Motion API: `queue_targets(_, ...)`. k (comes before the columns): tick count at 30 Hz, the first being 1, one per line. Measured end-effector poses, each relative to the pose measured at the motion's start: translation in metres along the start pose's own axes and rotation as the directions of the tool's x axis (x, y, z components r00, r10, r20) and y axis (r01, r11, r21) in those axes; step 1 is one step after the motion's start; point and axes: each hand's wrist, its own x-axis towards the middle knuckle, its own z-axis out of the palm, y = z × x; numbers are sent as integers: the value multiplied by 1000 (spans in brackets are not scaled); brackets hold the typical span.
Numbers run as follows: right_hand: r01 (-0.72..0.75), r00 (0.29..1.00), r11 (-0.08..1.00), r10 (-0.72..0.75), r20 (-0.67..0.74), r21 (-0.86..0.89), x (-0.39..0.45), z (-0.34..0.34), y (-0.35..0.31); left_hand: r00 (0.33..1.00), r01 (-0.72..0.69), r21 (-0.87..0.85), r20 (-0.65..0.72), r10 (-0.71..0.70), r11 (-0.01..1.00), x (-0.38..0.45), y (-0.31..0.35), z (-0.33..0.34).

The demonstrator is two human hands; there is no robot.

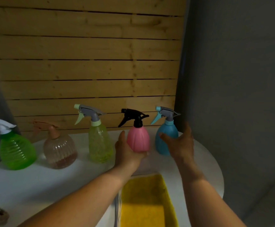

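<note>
The left hand [125, 151] cups the pink bottle [138, 140] from below, apparently mid-pick from the surface [51, 185], and just right of the pink bottle the right hand [181, 143] hangs open before the blue bottle [162, 147]; next it needs a steady grip there.

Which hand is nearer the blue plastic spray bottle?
Right. The right hand is just right of the blue plastic spray bottle; the left hand holds the pink plastic spray bottle left of it.

Row of 5 spray bottles [99, 141] on table [35, 185], cloth [143, 202] in front
</note>
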Motion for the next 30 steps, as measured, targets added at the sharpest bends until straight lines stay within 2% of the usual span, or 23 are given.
queue_targets(5, -7, 992, 1000, 4, 129, 18, 11, 1, 12, 997, -16, 17, 75, 15, 1000, -4, 5, -16)
queue_targets(13, 45, 999, 996, -47, 23, 75, -9, -34, -16, 989, -50, 37, 140, 45, 998, -22, 22, -45)
queue_targets(16, 87, 995, 993, -90, 31, 85, -30, -50, -34, 984, -73, 73, 168, 60, 995, -37, 36, -57)
queue_targets(23, 163, 966, 981, -180, 183, 101, -111, -54, -75, 956, -162, 24, 250, 151, 987, -76, 52, -101)
queue_targets(26, 198, 937, 974, -221, 269, 112, -146, -47, -90, 922, -219, 9, 330, 204, 976, -89, 50, -125)
queue_targets(30, 175, 887, 965, -240, 393, 194, -200, -35, -97, 867, -255, -179, 394, 307, 950, -120, 27, -158)
